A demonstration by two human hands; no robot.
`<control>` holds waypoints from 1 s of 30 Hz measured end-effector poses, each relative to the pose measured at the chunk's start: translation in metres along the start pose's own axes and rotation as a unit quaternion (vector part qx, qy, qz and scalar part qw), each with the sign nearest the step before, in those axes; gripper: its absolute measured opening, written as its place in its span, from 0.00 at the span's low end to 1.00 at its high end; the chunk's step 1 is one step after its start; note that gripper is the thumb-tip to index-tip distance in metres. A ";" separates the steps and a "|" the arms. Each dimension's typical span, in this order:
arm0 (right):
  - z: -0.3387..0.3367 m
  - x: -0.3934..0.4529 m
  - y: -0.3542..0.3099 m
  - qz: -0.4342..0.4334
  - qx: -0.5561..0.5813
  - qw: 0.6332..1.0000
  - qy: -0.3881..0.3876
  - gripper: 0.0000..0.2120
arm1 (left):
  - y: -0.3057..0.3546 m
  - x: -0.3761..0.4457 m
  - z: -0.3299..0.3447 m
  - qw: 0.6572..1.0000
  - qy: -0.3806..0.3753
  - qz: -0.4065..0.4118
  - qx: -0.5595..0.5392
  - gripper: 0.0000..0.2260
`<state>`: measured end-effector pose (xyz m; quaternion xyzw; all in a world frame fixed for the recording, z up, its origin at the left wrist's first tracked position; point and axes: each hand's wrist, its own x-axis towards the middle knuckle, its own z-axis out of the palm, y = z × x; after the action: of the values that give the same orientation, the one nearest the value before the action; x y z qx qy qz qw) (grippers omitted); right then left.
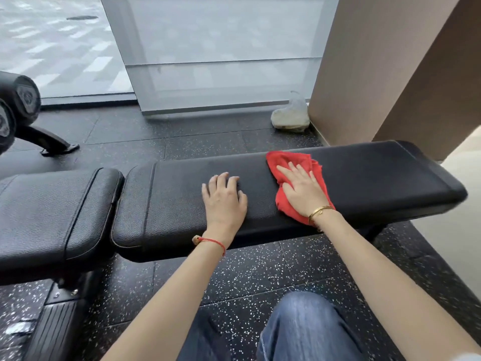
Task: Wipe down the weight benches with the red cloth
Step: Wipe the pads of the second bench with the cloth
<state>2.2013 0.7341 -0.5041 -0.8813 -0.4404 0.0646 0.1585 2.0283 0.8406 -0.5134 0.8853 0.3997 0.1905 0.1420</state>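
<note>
Head view: red cloth (294, 175) spread on the long black pad of the bench (364, 178), right of the pad's middle, pinned flat under the right grip (303, 190). Right grip laid palm-down on the cloth, fingers straight and fanned toward the far edge, pressing rather than curling round it; cloth showing beyond the fingertips, to their left, and back past the wrist at the near edge. Cloth bunched and irregular, its longer run crossing the pad from far edge to near edge, slanting rightward toward the near side. Left grip (223, 199) resting palm-down on bare pad, just left of the cloth and apart from it, fingers loosely bent, holding nothing. Bench pad running left to right, its long axis across the frame; shorter seat pad (52, 212) just beside its left end with a narrow gap between. Speckled dark floor (260, 269) beneath. Pale lumpy bag (290, 115) on the floor by the wall corner, contents unclear.
</note>
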 end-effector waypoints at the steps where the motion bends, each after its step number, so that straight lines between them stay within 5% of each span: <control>1: -0.005 0.011 0.003 0.027 -0.005 1.000 -0.002 0.25 | 0.005 0.000 0.002 1.000 -0.004 0.005 -0.001 0.19; 11: 0.000 -0.035 0.027 -0.013 0.004 1.000 0.026 0.25 | 0.050 0.011 0.024 0.998 -0.016 0.058 -0.001 0.19; 22: -0.044 0.012 0.126 0.183 -0.037 0.982 0.041 0.25 | 0.067 0.022 0.046 0.996 -0.012 0.085 0.018 0.19; 30: -0.036 0.068 0.079 0.121 -0.041 0.992 0.003 0.26 | 0.068 0.020 0.048 0.996 0.007 0.080 0.026 0.18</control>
<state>2.3114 0.7360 -0.4953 -0.9342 -0.3320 0.0624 0.1147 2.1070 0.8077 -0.5237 0.9166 0.3332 0.1966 0.1004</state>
